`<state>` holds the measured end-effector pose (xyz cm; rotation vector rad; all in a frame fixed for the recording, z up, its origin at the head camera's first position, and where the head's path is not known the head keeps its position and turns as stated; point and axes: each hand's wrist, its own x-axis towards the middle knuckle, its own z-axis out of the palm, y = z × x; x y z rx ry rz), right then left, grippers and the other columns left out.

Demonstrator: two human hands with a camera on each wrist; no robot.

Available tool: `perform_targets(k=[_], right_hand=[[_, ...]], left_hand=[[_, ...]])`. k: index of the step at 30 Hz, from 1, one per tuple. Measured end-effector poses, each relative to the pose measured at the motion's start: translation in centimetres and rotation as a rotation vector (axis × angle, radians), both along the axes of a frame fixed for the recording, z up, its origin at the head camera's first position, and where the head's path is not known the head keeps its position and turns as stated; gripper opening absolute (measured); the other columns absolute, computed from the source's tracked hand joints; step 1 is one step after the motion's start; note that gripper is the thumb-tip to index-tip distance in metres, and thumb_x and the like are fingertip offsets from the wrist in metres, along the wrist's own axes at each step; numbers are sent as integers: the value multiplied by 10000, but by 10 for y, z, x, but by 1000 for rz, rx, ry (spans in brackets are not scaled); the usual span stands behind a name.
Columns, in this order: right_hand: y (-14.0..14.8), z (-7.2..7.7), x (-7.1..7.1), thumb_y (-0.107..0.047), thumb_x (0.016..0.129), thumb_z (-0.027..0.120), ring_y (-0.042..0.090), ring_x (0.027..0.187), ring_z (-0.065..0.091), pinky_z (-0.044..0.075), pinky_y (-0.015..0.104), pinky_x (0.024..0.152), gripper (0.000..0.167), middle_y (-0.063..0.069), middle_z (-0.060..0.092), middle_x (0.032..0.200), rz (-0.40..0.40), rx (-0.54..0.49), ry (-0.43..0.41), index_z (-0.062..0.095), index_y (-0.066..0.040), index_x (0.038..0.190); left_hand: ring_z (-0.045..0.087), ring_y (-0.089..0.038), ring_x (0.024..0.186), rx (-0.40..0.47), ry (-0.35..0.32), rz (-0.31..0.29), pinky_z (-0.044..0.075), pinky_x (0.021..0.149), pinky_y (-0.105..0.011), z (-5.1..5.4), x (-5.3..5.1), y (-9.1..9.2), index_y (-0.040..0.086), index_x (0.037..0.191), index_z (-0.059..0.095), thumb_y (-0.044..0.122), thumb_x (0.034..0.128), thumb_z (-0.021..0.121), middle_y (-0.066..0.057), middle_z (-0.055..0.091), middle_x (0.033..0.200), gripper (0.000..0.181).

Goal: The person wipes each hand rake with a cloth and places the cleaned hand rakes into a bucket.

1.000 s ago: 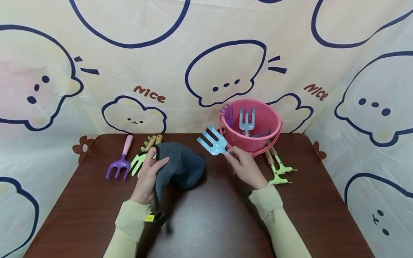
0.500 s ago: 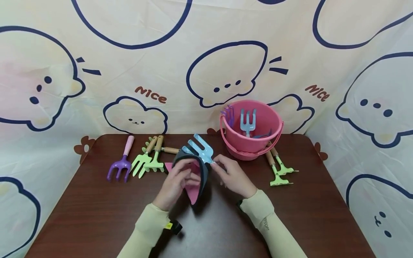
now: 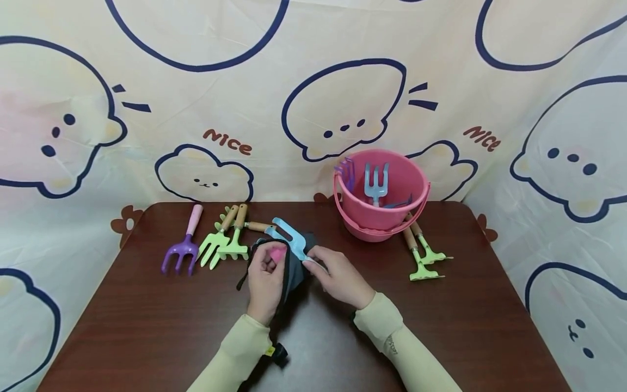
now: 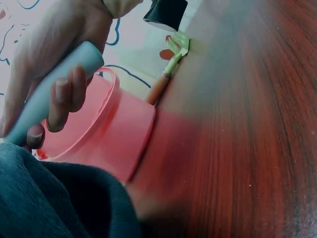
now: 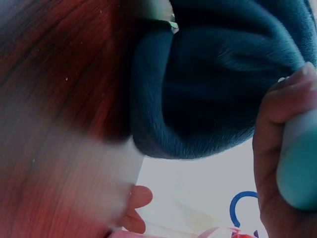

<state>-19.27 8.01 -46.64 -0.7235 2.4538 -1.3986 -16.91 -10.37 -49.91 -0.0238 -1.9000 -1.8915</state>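
- Centre: the left hand (image 3: 264,283) pinched the grey cloth (image 3: 294,274) by its black-trimmed edge.
- Beside it: the right hand (image 3: 342,276) gripped the light-blue hand fork (image 3: 297,247), fingers curled.
- Lower centre: brown tabletop (image 3: 338,343) spread between the sleeves (image 3: 237,351).

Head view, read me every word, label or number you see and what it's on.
"Nice": brown lettering on the backdrop, left part.
"Nice": the same word on the backdrop, right part.
Right sleeve: dark lettering, too small to read.
Black device: yellow label, too small to read.
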Motion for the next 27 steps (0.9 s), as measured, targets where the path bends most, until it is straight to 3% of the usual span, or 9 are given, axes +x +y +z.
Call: perform_targets(k=[7,14,18,22,25,27], right_hand=[[1,2,0,-269,1064,604,148,613,547,547,317,580,118,62,599,850,12,-8,-2,633,-159,1095],[0,3,2,-228,1056,617,136,636,547,526,277,588,69,-6,565,784,16,20,44,639,-167,1080],[-1,3,4,-244,1051,627,125,666,545,519,265,609,79,-25,561,778,12,39,68,644,-175,1087],[-2,3,5,-267,1046,637,115,690,545,520,262,631,96,-40,560,775,4,55,80,647,-186,1098],[-3,4,4,-243,1040,646,117,683,538,513,261,626,78,-37,557,765,-8,55,89,650,-184,1092],[-3,4,4,-227,1037,650,116,675,529,504,259,618,65,-35,551,758,-13,61,96,651,-180,1082]], left_hand=[[595,-46,763,-173,176,146,461,624,-124,3,2,-6,44,1186,708,-17,969,686,-133,741,1098,226],[577,-17,792,-260,206,250,421,619,-96,0,-2,-10,32,1159,743,-70,953,680,-148,756,1076,238],[556,-21,765,-288,285,322,417,613,-91,-3,-4,-11,12,1125,764,-96,930,694,-162,765,1024,233],[536,-50,694,-301,343,344,383,570,-106,-5,-7,-16,65,1127,789,-77,928,709,-118,775,990,257],[548,-105,671,-385,358,357,393,569,-163,-8,-10,-21,96,1136,791,-56,925,724,-116,777,965,268],[514,-145,616,-474,370,379,374,560,-224,-9,-12,-25,101,1123,790,-58,930,713,-120,737,838,262]])
